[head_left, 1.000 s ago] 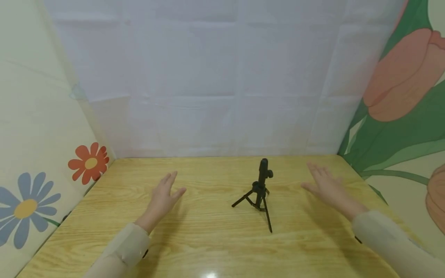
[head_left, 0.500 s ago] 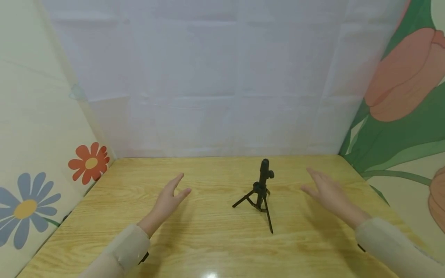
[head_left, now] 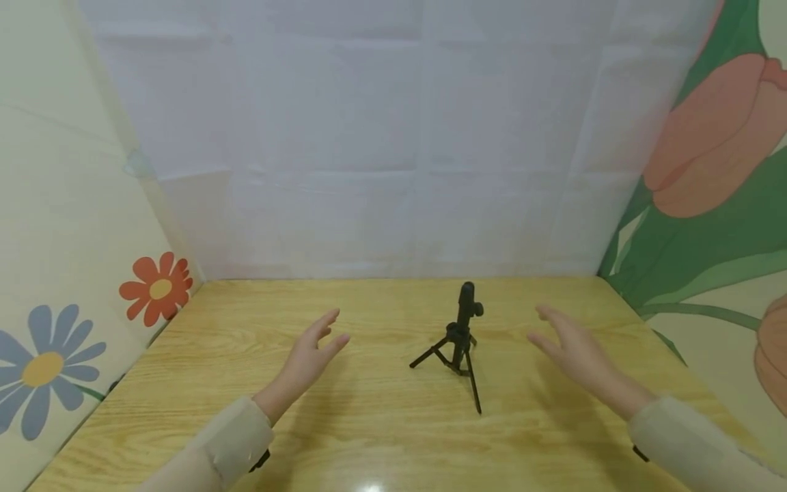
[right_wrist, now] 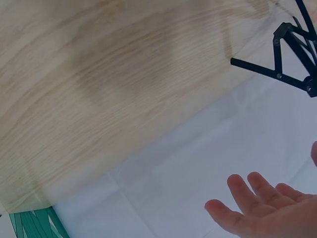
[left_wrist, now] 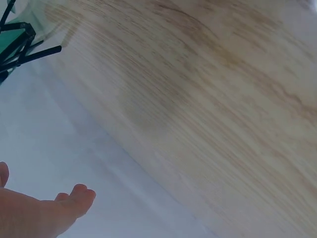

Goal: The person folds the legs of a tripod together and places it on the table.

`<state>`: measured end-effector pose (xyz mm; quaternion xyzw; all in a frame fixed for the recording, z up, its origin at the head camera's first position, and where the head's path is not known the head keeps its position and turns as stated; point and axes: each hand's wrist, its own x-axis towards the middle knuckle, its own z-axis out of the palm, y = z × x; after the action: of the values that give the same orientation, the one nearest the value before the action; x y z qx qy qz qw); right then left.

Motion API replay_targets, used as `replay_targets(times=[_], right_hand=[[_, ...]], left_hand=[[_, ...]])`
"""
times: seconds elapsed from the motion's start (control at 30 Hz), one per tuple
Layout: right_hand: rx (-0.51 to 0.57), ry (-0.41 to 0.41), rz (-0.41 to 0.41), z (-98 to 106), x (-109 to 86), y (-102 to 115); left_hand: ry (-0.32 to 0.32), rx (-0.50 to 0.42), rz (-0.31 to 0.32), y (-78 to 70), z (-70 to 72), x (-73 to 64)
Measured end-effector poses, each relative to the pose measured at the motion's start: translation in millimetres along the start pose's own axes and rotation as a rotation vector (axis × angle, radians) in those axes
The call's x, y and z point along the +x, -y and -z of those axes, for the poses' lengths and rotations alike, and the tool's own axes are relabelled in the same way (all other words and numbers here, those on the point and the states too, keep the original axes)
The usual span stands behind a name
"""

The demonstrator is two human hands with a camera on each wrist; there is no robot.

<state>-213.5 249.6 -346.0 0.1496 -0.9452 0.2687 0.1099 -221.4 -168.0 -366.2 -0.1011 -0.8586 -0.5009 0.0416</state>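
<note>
A small black tripod (head_left: pixel 460 335) with a knob on its side stands on its spread legs on the wooden table (head_left: pixel 381 437). Left of it, my left hand (head_left: pixel 307 359) hovers over the table, fingers relaxed and thumb apart. To the tripod's right, my right hand (head_left: pixel 574 352) is held up in the same way, fingers pointing inward. Both hands hold nothing and stay apart from the tripod. In the left wrist view, part of the tripod's legs (left_wrist: pixel 29 49) enters at the upper left corner; the right wrist view has the legs (right_wrist: pixel 277 72) at upper right.
A creased white cloth (head_left: pixel 369 150) hangs behind the table's back edge. On the left a panel shows a red flower (head_left: pixel 156 288) and a blue flower (head_left: pixel 46 369). A panel with large pink tulips (head_left: pixel 707 143) borders the right side.
My left hand has moved to the right, nearer the tripod. My right hand has shifted slightly, its fingertips a little lower and further left. The tripod stays in place.
</note>
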Motion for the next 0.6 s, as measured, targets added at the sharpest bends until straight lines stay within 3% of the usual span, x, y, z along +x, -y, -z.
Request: replay_targets(times=[0.4,0.6], right_hand=[[0.151,-0.018,-0.033,-9,-8.0,13],[0.250,-0.030,-0.029,-13,-10.9,18]], left_hand=[[0.000,-0.137,0.025,-9.6,-10.4,-0.9],[0.002,-0.162,0.041,-17.8,-17.9,-2.0]])
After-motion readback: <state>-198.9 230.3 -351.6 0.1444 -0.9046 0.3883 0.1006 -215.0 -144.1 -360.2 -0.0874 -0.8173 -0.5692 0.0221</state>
